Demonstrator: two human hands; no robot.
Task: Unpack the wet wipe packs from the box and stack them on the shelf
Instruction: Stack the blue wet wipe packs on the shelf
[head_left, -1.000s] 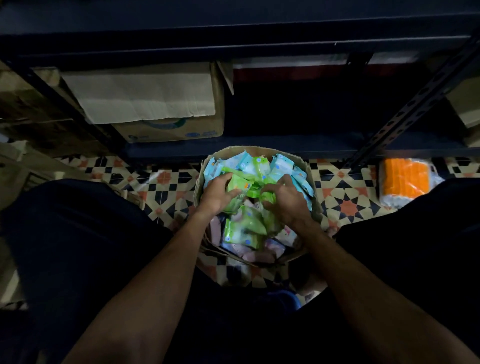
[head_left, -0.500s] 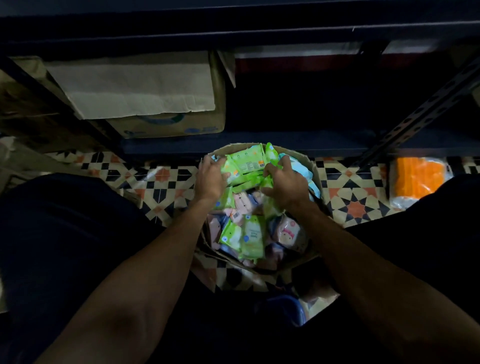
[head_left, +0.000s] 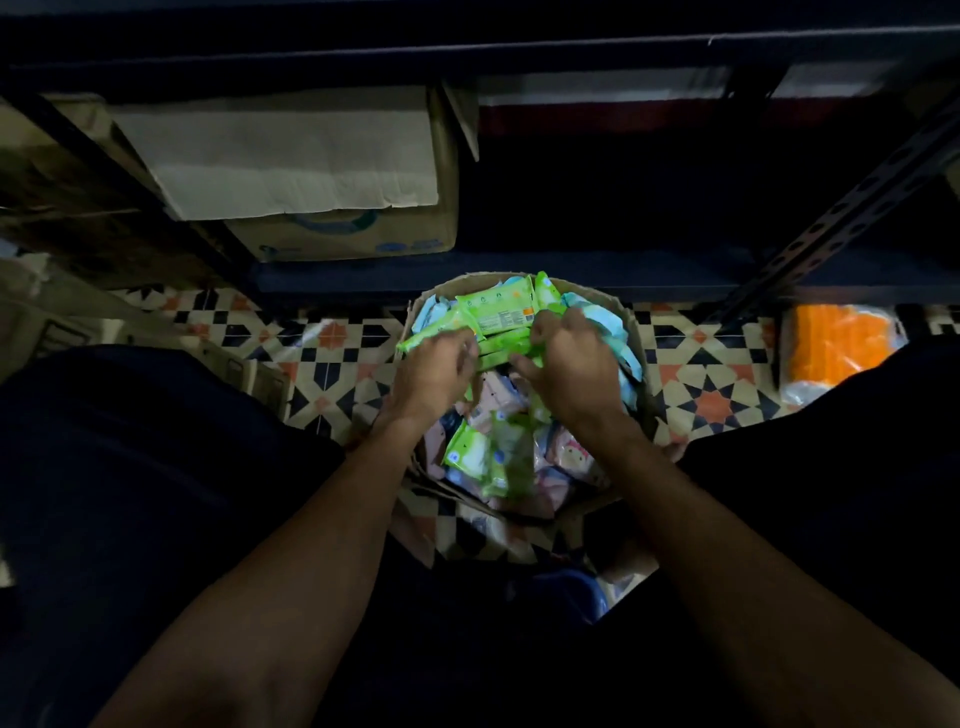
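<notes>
Raised since a second ago to the far rim of the box (head_left: 643, 384): a bundle of green wet wipe packs (head_left: 493, 319), flat, glossy film pouches. Clamped from both sides, left hand (head_left: 434, 374) and right hand (head_left: 569, 366) each curled round an end. Heaped below: loose packs (head_left: 493, 457), soft, pink, blue and green. Likely ready for the dark metal shelf (head_left: 571, 275) just beyond, beside a cardboard carton (head_left: 343, 239).

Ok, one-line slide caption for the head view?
Left hand and right hand grip a bunch of green packs over the open box on the tiled floor before the shelf.
</notes>
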